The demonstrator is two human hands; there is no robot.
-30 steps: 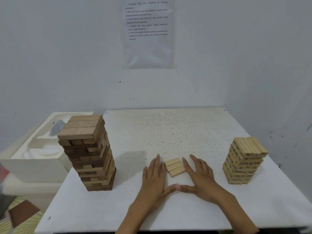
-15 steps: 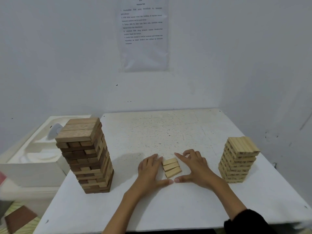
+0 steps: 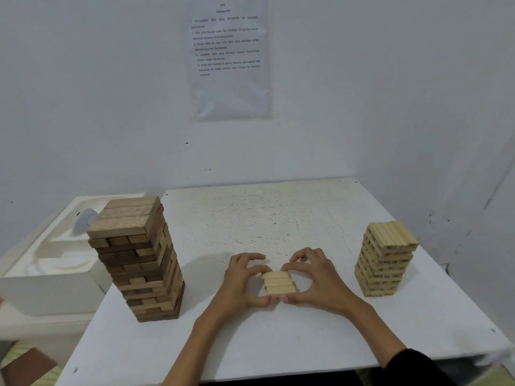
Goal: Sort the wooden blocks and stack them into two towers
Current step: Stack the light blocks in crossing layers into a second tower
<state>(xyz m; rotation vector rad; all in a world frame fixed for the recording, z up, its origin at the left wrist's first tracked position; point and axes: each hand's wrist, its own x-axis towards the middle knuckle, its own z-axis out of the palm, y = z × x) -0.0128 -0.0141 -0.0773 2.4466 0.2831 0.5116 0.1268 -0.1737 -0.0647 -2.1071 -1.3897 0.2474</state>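
Pinching row of three pale blocks (image 3: 278, 282) from both sides with curled fingers of left hand (image 3: 239, 280) and right hand (image 3: 316, 280), flat on table (image 3: 278, 218) between dark tower (image 3: 136, 257) and pale tower (image 3: 386, 260); likely squares up one layer, next needs a level two-handed lift onto pale tower

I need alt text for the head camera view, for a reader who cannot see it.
The left hand and right hand grip a row of pale blocks on a white table. A tall brown tower stands at left, a shorter pale tower at right.
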